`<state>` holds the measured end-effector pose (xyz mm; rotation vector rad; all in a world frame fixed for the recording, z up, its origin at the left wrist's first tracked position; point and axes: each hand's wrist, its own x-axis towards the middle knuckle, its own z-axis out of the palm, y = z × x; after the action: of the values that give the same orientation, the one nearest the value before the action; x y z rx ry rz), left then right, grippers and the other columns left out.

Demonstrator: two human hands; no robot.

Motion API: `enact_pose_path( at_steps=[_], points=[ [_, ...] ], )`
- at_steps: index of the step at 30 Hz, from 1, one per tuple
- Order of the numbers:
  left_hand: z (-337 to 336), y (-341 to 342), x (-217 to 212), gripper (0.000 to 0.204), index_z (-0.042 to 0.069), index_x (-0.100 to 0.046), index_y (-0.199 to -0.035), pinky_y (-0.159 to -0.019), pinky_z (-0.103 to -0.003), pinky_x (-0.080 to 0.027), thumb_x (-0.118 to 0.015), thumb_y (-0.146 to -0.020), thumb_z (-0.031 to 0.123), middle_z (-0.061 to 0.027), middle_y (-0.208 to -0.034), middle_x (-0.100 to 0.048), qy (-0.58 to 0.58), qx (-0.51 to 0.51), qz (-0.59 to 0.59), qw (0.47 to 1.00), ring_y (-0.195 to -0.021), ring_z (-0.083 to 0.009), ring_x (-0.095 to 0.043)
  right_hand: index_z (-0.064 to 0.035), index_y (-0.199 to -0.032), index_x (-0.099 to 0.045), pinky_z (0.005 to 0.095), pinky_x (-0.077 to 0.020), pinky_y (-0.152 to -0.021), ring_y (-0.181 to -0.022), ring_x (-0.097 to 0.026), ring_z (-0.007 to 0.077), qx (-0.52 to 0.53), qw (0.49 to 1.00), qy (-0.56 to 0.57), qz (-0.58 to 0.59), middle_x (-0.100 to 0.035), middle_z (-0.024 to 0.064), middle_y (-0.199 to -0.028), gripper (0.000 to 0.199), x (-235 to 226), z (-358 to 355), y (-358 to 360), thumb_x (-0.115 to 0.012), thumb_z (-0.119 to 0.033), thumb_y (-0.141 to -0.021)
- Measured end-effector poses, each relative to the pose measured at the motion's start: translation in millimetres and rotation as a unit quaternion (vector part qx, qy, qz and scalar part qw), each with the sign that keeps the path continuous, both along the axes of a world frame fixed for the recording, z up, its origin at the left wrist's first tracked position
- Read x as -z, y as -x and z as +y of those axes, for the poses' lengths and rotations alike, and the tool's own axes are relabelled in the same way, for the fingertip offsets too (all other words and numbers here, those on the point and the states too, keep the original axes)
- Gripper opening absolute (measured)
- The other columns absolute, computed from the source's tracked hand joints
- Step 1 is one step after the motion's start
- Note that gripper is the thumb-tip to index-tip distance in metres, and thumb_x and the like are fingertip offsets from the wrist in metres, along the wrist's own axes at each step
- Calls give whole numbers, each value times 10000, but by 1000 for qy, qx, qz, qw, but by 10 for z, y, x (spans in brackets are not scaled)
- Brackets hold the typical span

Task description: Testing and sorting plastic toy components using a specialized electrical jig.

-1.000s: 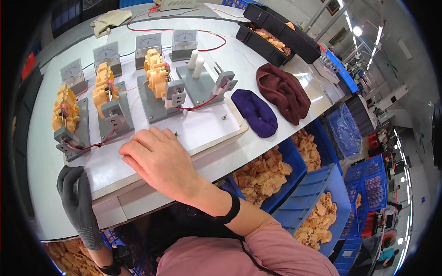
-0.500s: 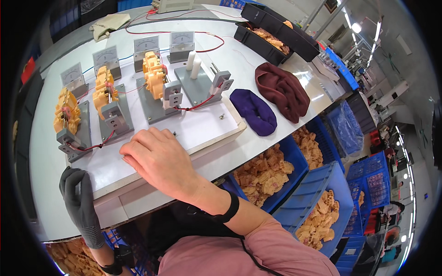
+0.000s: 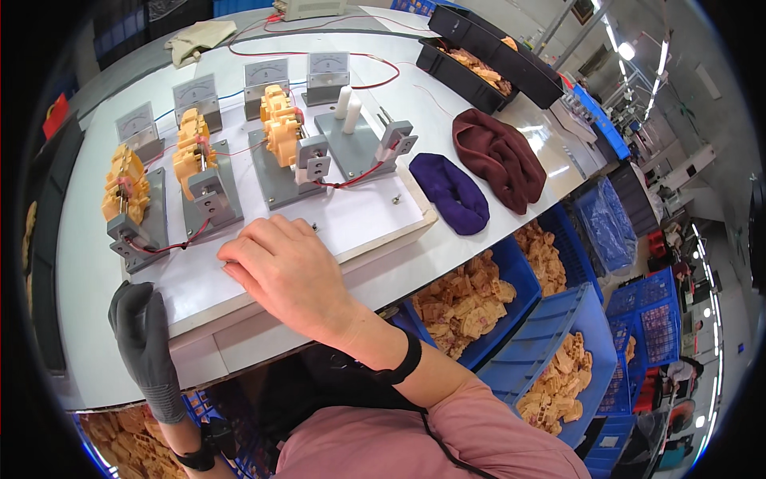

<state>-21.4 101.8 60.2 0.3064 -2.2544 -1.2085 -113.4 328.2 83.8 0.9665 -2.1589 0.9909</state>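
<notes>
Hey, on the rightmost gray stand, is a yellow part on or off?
Off: on the rightmost stand, both white pegs stand bare, while the other three stands each carry a yellow part.

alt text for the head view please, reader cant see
A bare right hand and grey-gloved left hand rest at the near edge of a white rectangular board bearing four grey fixtures, three holding yellow ridged parts. A purple cloth and maroon cloth lie to its right.

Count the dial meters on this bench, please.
4, in a row behind the grey stands: the leftmost meter, the second meter, the third meter, and the rightmost meter, behind the white pegs.
</notes>
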Motion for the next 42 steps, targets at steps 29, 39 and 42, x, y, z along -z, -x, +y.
enact_pose_path(
  at_steps=[29, 39, 42],
  points=[
    [97, -8, -294, 201, 10, -663, -1098, -945, -311, -449, -646, -933, 125, -98, -1095, -633, 121, -3, -24, 992, -1075, -222, -553, -103, -999, -689, 367, -461, -775, -857, -600, 247, -32, 999, -8, 12, -631, 32, -905, 165, -123, -54, -54, -736, -98, -840],
    [-473, 628, -1083, 568, 72, -554, -1358, -967, -301, -430, -591, -971, 486, -55, -1177, -612, -55, 88, -80, 991, -1099, -154, -566, -26, -1282, -521, 351, -468, -928, -1033, -557, 254, -186, 941, 178, -220, -549, 136, -1093, 397, -222, -851, -119, -664, -77, -915],
    [-502, 840, -1187, 607, 116, -556, -1368, -969, -315, -453, -591, -948, 554, -61, -1218, -625, -156, 113, -150, 970, -1124, -147, -583, -26, -1292, -514, 359, -467, -935, -1023, -565, 258, -189, 934, 182, -243, -544, 128, -1077, 402, -203, -861, -78, -658, -93, -922]
  ],
)
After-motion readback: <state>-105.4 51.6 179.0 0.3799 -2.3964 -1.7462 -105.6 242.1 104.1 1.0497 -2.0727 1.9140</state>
